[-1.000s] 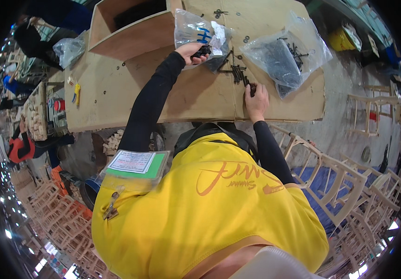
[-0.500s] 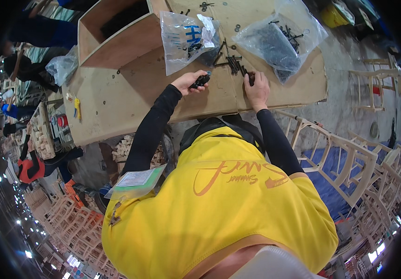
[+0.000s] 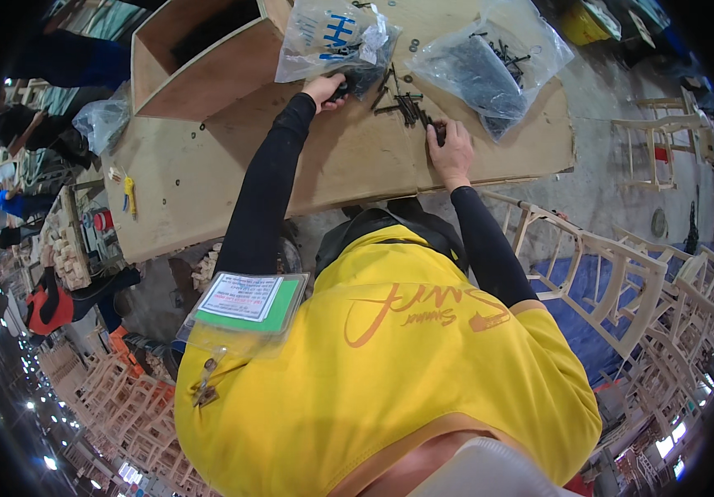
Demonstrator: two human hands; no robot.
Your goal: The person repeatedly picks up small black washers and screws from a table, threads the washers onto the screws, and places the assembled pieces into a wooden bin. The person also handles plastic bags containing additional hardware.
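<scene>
My left hand (image 3: 322, 93) is curled around a bunch of small black metal pieces (image 3: 341, 89), too small to tell apart. It sits by the lower edge of a clear plastic bag (image 3: 311, 41) with dark hardware in it. Loose black bolts (image 3: 407, 106) lie in a pile on the cardboard-covered table (image 3: 233, 178). At the near end of that pile my right hand (image 3: 451, 152) has its fingers closed on black bolts (image 3: 439, 132), partly hidden by the fingers. Another clear bag (image 3: 489, 87) of black bolts lies beyond it to the right.
An open wooden box frame (image 3: 216, 83) stands on the table at the far left. A yellow-handled tool (image 3: 129, 195) lies near the left edge. Small washers (image 3: 414, 45) are scattered about. Wooden chair frames (image 3: 597, 282) stand on the right; other people work at the left.
My left hand has moved away from me and to the left, up to the left bag, still closed on the black pieces. My right hand stays by the bolt pile.
</scene>
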